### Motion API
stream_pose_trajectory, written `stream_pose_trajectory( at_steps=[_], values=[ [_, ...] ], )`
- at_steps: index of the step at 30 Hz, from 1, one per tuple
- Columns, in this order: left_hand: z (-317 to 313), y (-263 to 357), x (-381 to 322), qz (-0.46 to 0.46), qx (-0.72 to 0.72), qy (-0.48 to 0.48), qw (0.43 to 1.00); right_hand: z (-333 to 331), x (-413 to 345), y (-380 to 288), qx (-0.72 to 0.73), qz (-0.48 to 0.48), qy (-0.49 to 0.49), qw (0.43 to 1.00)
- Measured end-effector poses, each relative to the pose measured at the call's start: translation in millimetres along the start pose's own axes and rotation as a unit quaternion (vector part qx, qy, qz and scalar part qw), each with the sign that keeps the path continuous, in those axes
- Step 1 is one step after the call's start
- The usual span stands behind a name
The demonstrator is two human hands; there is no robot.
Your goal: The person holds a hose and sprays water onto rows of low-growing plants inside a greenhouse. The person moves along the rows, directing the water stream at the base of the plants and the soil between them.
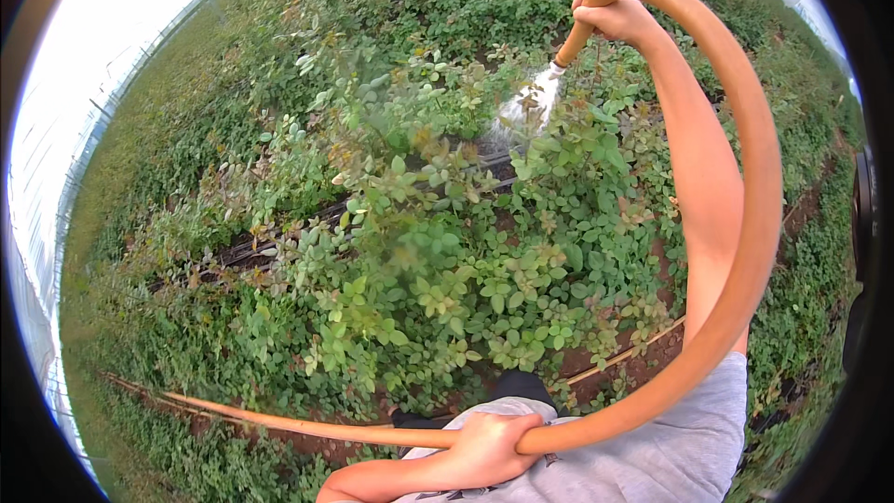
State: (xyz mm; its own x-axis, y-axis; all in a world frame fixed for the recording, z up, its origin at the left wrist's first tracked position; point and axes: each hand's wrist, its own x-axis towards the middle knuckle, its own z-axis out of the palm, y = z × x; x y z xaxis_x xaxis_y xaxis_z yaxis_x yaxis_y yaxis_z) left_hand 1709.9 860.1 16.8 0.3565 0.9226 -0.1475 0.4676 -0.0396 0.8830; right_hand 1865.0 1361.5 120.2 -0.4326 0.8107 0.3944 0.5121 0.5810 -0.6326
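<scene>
A thick orange hose (758, 154) loops in a wide arc over my outstretched right arm. Near its outlet end my right hand (614, 17) grips it, with the arm reaching far forward. Water (527, 105) sprays from the white tip (556, 68) down among leafy rose-like plants (482, 279). Close to my waist, my left hand (492, 448) is closed around a lower stretch of the same hose. From there the hose runs away to the left, along the soil path.
Black strips or tubing (265, 251) lie between plant rows. A thin pole or line (628, 356) runs along the brown soil (587, 363) near my feet. Dense foliage surrounds me. White plastic sheeting (91, 35) of a greenhouse rises at the left.
</scene>
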Motion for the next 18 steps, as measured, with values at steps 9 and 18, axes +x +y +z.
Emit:
stream_pose_trajectory(
  at_steps=[9,18],
  values=[
    [33,97,81,0.001,-0.099,0.036,0.994,4,61,44,-0.063,0.005,-0.095,0.994],
    [31,72,64,-0.151,-0.076,0.144,0.975,146,73,57,-0.054,0.015,-0.191,0.98]
  ],
)
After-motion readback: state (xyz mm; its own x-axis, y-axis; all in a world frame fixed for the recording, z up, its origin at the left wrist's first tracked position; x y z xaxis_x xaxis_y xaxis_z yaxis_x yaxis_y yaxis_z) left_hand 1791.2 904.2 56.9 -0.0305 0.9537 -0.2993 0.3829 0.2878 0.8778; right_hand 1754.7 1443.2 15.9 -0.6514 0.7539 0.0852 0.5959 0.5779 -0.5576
